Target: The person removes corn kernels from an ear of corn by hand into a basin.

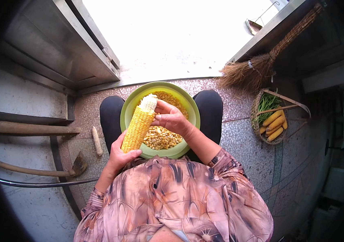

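Observation:
My left hand point(122, 152) grips the lower part of a yellow corn cob point(138, 128), which tilts with its upper end to the right. The top of the cob is bare and whitish; rows of kernels cover the rest. My right hand point(170, 118) is at the cob's right side near the bare part, fingers curled, with a few loose kernels at the fingertips. Under both hands a green plastic basin point(193, 118) stands between my knees. Loose corn kernels point(163, 139) lie in it, partly hidden by the cob and my right hand.
A bare corncob point(97, 141) lies on the tiled floor at left, near wooden-handled tools point(35, 168). At right, a wicker basket point(254, 121) holds several corn cobs point(274, 124) and green vegetables point(267, 104). A straw broom point(259, 68) leans above it. Metal door panels point(60, 45) flank the bright doorway.

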Tool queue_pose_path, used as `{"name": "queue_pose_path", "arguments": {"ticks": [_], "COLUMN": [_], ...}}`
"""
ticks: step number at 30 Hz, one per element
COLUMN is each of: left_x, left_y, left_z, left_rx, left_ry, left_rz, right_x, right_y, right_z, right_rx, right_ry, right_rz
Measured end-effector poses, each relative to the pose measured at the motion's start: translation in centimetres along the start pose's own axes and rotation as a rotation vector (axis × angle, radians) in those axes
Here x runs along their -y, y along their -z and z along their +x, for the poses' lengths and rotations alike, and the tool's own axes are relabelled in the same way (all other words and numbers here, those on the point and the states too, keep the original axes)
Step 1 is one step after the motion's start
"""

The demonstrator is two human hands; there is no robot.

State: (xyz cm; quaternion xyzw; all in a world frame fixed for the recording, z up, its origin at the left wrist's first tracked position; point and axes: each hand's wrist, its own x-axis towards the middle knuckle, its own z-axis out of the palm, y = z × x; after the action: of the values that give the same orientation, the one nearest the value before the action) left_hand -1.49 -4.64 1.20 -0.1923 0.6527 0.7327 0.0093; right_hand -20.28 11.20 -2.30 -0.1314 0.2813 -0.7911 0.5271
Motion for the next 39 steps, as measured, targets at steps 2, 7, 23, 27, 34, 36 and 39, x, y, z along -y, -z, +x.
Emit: {"name": "queue_pose_path", "arguments": {"ticks": [2, 7, 23, 27, 34, 36, 39], "left_x": [-1.1, 1.1, -0.9, -0.8, 0.3, 0.3, 0.7], "left_y": [-0.1, -1.0, -1.1, -1.2, -1.8, -1.8, -1.5], "left_z": [0.0, -0.3, -0.8, -0.7, -0.3, -0.2, -0.1], "left_rx": [0.019, 0.036, 0.207, 0.197, 0.168, 0.171, 0.177], "left_ry": [0.089, 0.012, 0.400, 0.386, 0.273, 0.265, 0.303], "left_rz": [-0.082, 0.038, -0.594, -0.533, -0.314, -0.302, -0.323], "right_x": [0.1, -0.7, -0.8, -0.9, -1.9, -1.5, -1.3], "right_y": [-0.1, 0.0, 0.3, 0.2, 0.4, 0.7, 0.4], "right_z": [0.0, 0.1, 0.2, 0.0, 0.2, 0.3, 0.3], "right_rx": [0.029, -0.138, 0.004, -0.052, -0.160, -0.148, -0.218], "right_ry": [0.001, -0.024, 0.085, 0.090, 0.177, 0.149, 0.085], "right_rz": [0.050, -0.120, -0.014, -0.069, -0.123, -0.082, -0.123]}}
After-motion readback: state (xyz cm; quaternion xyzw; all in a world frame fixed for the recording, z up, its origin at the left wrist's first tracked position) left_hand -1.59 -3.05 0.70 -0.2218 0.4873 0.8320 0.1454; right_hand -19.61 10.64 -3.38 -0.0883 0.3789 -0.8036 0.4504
